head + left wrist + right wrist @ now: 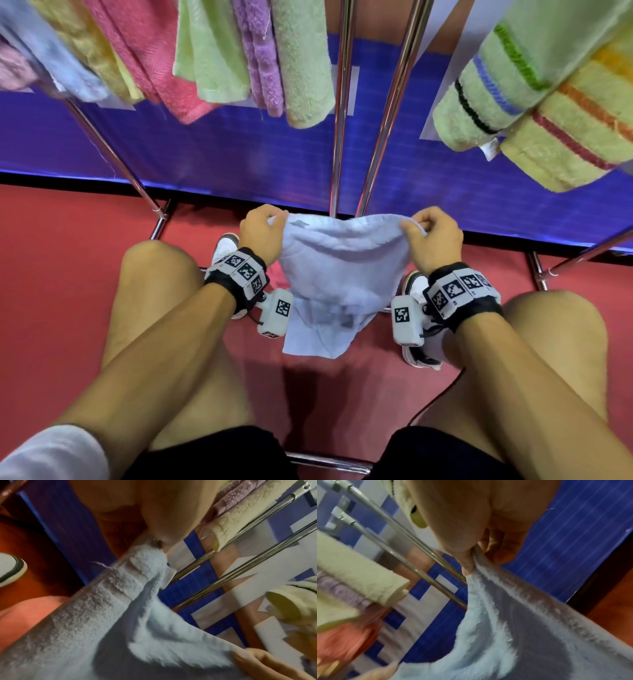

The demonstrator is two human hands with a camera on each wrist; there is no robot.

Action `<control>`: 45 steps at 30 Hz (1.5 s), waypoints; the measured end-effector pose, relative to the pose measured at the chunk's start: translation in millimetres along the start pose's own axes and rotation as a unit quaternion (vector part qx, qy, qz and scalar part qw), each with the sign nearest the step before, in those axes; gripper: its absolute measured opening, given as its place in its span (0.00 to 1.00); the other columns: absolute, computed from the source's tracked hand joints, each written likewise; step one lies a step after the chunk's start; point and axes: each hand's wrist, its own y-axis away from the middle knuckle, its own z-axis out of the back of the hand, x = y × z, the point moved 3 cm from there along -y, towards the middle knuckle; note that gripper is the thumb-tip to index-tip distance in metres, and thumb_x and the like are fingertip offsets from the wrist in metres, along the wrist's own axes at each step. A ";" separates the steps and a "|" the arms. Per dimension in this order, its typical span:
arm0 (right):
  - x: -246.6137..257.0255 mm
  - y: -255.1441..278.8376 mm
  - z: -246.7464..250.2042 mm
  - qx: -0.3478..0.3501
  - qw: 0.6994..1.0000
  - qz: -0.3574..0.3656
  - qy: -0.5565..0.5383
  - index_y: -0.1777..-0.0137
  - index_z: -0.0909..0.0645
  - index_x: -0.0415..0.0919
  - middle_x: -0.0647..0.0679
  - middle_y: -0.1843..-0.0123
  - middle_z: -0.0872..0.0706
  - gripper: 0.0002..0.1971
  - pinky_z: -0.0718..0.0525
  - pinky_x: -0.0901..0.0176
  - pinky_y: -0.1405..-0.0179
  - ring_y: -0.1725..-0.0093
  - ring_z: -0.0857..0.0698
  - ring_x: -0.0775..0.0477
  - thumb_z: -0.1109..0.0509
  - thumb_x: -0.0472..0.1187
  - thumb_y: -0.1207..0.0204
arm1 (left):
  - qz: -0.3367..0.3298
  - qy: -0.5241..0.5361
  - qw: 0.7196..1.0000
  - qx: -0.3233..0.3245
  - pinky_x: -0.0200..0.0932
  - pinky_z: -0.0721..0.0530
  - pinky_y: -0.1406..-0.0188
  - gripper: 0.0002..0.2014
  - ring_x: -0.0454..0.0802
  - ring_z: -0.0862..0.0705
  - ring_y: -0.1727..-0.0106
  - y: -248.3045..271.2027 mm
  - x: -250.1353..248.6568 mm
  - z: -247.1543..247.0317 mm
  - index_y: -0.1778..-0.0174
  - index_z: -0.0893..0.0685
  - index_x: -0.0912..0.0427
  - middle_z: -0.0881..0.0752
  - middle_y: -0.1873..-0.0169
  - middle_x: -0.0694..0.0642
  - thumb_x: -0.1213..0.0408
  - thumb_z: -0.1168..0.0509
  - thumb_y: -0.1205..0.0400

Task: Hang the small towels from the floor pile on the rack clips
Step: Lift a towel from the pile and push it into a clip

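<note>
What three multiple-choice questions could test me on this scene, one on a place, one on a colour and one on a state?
1. Where is the towel that the person holds?
A. Clipped on the rack
B. Stretched between both hands above the floor
C. Lying flat on the floor

2. What colour is that towel?
A. Pale blue
B. Black
C. Dark red

3. How does the right hand meet the towel?
A. Palm flat on it
B. Not touching it
C. Fingers pinching its top edge

Answers:
1 B: the left hand and right hand each hold an upper corner of the light blue towel, which sags between them over the red floor.
2 A: it looks pale blue in all three views.
3 C: the right wrist view shows the edge pinched between thumb and fingers.
</note>
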 end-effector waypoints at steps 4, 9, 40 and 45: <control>11.3 15.3 -22.1 0.069 0.997 0.041 -0.008 0.63 0.20 0.42 0.51 0.69 0.18 0.08 0.25 0.70 0.65 0.67 0.21 0.49 0.22 0.38 0.28 | -0.003 0.125 0.987 0.101 0.42 0.18 0.54 0.07 0.43 0.16 0.59 15.9 -13.3 -22.9 0.64 0.14 0.48 0.13 0.65 0.47 0.64 0.32 0.22; 24.0 32.9 -48.1 0.158 0.985 0.045 -0.045 0.65 0.19 0.46 0.53 0.69 0.17 0.07 0.12 0.44 0.58 0.67 0.16 0.46 0.23 0.41 0.32 | 0.060 0.209 0.948 0.231 0.50 0.12 0.57 0.13 0.52 0.17 0.58 36.4 -25.7 -41.5 0.50 0.16 0.54 0.15 0.61 0.54 0.78 0.36 0.18; 35.8 38.5 -62.2 0.192 0.972 0.132 -0.024 0.59 0.09 0.43 0.50 0.68 0.12 0.04 0.20 0.74 0.61 0.68 0.16 0.54 0.17 0.39 0.32 | 0.102 0.287 0.928 0.215 0.59 0.12 0.44 0.08 0.57 0.10 0.57 37.8 -31.6 -41.3 0.55 0.12 0.62 0.08 0.64 0.56 0.80 0.28 0.23; 34.4 38.1 -64.4 0.171 0.967 0.187 -0.011 0.62 0.16 0.45 0.50 0.66 0.14 0.06 0.21 0.62 0.61 0.65 0.19 0.50 0.22 0.41 0.26 | 0.098 0.297 0.926 0.213 0.49 0.09 0.51 0.08 0.53 0.09 0.59 37.2 -30.6 -41.6 0.55 0.11 0.62 0.08 0.62 0.57 0.79 0.28 0.23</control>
